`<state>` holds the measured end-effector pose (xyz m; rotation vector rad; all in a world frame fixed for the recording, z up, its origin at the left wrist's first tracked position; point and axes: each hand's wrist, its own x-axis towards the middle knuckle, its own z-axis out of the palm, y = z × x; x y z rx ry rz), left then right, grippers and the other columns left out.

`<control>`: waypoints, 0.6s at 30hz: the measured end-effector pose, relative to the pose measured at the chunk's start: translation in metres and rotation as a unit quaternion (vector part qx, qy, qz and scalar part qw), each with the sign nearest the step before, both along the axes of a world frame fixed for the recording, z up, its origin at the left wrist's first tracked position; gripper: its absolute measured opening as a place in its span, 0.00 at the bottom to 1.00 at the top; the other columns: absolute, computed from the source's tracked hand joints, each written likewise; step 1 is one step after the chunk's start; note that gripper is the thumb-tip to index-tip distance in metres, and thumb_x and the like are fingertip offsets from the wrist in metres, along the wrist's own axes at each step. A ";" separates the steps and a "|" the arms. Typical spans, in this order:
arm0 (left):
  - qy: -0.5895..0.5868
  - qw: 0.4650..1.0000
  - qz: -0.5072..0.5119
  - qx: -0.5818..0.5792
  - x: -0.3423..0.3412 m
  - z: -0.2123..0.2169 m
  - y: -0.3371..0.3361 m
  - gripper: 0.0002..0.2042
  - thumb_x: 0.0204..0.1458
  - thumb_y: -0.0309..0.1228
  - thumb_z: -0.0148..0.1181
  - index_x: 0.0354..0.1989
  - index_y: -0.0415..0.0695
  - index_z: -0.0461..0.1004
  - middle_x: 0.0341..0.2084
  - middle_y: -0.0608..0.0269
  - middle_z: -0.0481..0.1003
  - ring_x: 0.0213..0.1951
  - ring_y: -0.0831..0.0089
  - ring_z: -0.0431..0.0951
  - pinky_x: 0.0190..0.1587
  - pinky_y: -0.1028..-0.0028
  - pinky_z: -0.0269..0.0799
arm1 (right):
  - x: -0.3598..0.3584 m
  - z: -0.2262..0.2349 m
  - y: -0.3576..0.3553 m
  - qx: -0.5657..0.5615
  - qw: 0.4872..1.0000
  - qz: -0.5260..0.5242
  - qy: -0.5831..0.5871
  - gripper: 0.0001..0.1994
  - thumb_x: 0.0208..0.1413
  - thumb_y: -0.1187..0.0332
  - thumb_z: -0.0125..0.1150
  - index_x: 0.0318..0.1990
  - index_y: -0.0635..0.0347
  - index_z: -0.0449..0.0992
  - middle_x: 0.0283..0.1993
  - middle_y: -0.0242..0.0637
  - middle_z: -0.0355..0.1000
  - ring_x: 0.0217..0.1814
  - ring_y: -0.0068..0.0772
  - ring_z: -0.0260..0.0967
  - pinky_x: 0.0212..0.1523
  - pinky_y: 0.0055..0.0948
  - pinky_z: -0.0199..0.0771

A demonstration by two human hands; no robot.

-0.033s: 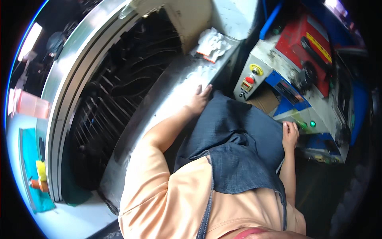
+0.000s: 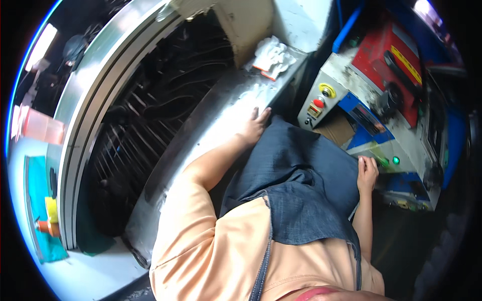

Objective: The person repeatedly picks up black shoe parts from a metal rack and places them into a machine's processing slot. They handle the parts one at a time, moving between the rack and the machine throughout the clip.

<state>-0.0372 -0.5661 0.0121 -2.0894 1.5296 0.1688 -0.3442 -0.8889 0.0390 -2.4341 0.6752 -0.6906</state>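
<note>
White gloves (image 2: 275, 56) top middle, red-and-white machine (image 2: 369, 60) upper right. Metal ledge (image 2: 217, 125) left of centre, shiny, smudged. Left hand (image 2: 254, 128) flat on it, fingers spread, empty; right hand (image 2: 367, 174) by knee (image 2: 344, 159), grip can't tell.

Under left hand (image 2: 253, 129): long metal ledge (image 2: 226, 118), silvery grey, strong glare along middle, a few dark specks, scuffed toward lower end. Running diagonally, lower left to upper centre, level with lap. Touched near its lap-side edge, palm down, fingers loosely spread. Farther up same ledge, near its far end: white gloves (image 2: 273, 57), crumpled in a loose pile, orange cuff edges toward left hand, apart from it. At right hand (image 2: 367, 171): dark blue cloth (image 2: 326, 155), draped wide over lap, creased at middle. Fingers bent by its right edge; grip on it, can't tell.
</note>
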 end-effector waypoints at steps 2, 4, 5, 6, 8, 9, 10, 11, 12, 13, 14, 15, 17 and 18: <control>0.008 0.996 -0.025 -0.090 0.007 -0.016 0.004 0.26 0.57 0.38 0.44 0.62 0.41 0.69 0.70 0.49 0.58 0.76 0.59 0.36 0.73 0.42 0.39 | 0.001 -0.002 -0.001 -0.026 1.000 0.009 -0.009 0.10 0.65 0.65 0.55 0.40 0.62 0.79 0.33 0.41 0.71 0.28 0.35 0.68 0.30 0.32 0.67; 0.011 0.978 -0.042 -0.206 0.015 -0.044 0.013 0.26 0.57 0.39 0.43 0.62 0.42 0.69 0.69 0.50 0.60 0.76 0.58 0.37 0.73 0.42 0.39 | 0.007 0.001 0.001 -0.021 0.999 0.013 0.023 0.09 0.64 0.66 0.57 0.40 0.62 0.79 0.35 0.42 0.72 0.32 0.42 0.71 0.33 0.35 0.70; 0.063 0.958 -0.007 -0.281 0.026 -0.076 0.027 0.25 0.57 0.39 0.43 0.63 0.44 0.68 0.69 0.52 0.60 0.75 0.57 0.40 0.73 0.43 0.40 | 0.019 0.001 0.001 -0.025 0.999 0.044 0.021 0.09 0.63 0.66 0.56 0.40 0.62 0.78 0.34 0.42 0.72 0.32 0.43 0.70 0.32 0.37 0.68; 0.038 0.961 -0.008 -0.274 0.026 -0.079 0.024 0.25 0.57 0.39 0.43 0.63 0.44 0.67 0.69 0.52 0.59 0.75 0.57 0.41 0.74 0.44 0.40 | 0.021 0.001 0.004 -0.022 0.998 0.046 0.028 0.09 0.64 0.66 0.56 0.40 0.62 0.78 0.34 0.42 0.72 0.31 0.42 0.69 0.32 0.37 0.68; -0.010 0.966 -0.010 -0.258 0.024 -0.081 0.022 0.25 0.58 0.38 0.43 0.64 0.45 0.66 0.69 0.52 0.58 0.75 0.56 0.42 0.74 0.46 0.41 | 0.026 0.003 0.009 -0.017 0.998 0.050 0.043 0.09 0.64 0.65 0.56 0.40 0.62 0.78 0.34 0.42 0.71 0.31 0.42 0.69 0.32 0.37 0.67; -0.032 0.974 -0.010 -0.224 0.021 -0.074 0.019 0.25 0.58 0.38 0.43 0.65 0.45 0.66 0.71 0.53 0.56 0.74 0.54 0.44 0.74 0.49 0.41 | 0.026 0.000 0.009 -0.035 0.997 0.059 0.020 0.09 0.64 0.65 0.56 0.40 0.62 0.78 0.33 0.42 0.71 0.29 0.41 0.68 0.30 0.36 0.66; -0.034 0.975 -0.010 -0.220 0.018 -0.069 0.018 0.26 0.58 0.38 0.43 0.65 0.45 0.65 0.71 0.53 0.55 0.74 0.53 0.44 0.74 0.49 0.41 | 0.027 -0.001 0.010 -0.031 0.997 0.058 0.030 0.09 0.64 0.65 0.57 0.40 0.62 0.78 0.33 0.42 0.71 0.29 0.41 0.68 0.30 0.36 0.66; -0.037 0.975 -0.011 -0.217 0.017 -0.063 0.016 0.26 0.58 0.38 0.43 0.65 0.45 0.65 0.71 0.53 0.55 0.74 0.52 0.45 0.74 0.50 0.42 | 0.028 0.001 0.012 -0.028 0.997 0.056 0.039 0.09 0.64 0.66 0.57 0.40 0.61 0.78 0.33 0.41 0.71 0.29 0.40 0.68 0.30 0.35 0.67; -0.040 0.976 -0.012 -0.214 0.015 -0.057 0.015 0.26 0.59 0.38 0.43 0.66 0.45 0.65 0.72 0.53 0.54 0.73 0.51 0.46 0.74 0.50 0.42 | 0.030 0.003 0.014 -0.025 0.997 0.054 0.047 0.09 0.64 0.66 0.57 0.40 0.61 0.78 0.33 0.41 0.71 0.29 0.40 0.68 0.30 0.35 0.67; -0.020 0.982 0.015 -0.189 0.012 -0.051 0.016 0.27 0.60 0.37 0.42 0.68 0.45 0.62 0.73 0.53 0.51 0.72 0.49 0.48 0.74 0.53 0.43 | 0.033 0.002 0.014 -0.017 0.998 0.055 0.040 0.09 0.64 0.66 0.57 0.40 0.62 0.78 0.33 0.41 0.71 0.29 0.40 0.69 0.31 0.35 0.68; -0.045 0.987 0.004 -0.157 0.010 -0.039 0.012 0.27 0.60 0.36 0.41 0.69 0.45 0.61 0.73 0.53 0.49 0.72 0.47 0.48 0.74 0.55 0.44 | 0.030 0.002 0.015 -0.009 0.998 0.049 0.033 0.09 0.63 0.66 0.57 0.40 0.62 0.78 0.33 0.41 0.71 0.30 0.41 0.69 0.31 0.34 0.68; -0.068 0.990 -0.007 -0.125 0.007 -0.031 0.008 0.27 0.60 0.35 0.41 0.70 0.46 0.60 0.73 0.53 0.48 0.72 0.46 0.49 0.74 0.56 0.44 | 0.026 0.000 0.015 -0.001 0.999 0.042 0.027 0.09 0.63 0.66 0.57 0.40 0.62 0.78 0.34 0.41 0.71 0.30 0.41 0.69 0.32 0.34 0.69; 0.121 0.951 0.140 -0.249 0.007 -0.036 0.009 0.28 0.60 0.33 0.41 0.71 0.46 0.57 0.74 0.55 0.46 0.71 0.42 0.49 0.74 0.58 0.45 | 0.029 -0.003 0.018 -0.008 0.998 0.063 0.003 0.09 0.62 0.66 0.58 0.40 0.62 0.79 0.34 0.41 0.72 0.31 0.41 0.70 0.33 0.34 0.70; 0.331 0.819 0.281 -0.375 0.010 -0.048 0.015 0.28 0.60 0.31 0.41 0.72 0.46 0.56 0.75 0.56 0.45 0.71 0.40 0.49 0.75 0.59 0.45 | 0.031 0.000 0.016 -0.018 0.998 0.063 -0.009 0.08 0.62 0.66 0.59 0.40 0.61 0.79 0.34 0.41 0.72 0.31 0.42 0.71 0.34 0.34 0.71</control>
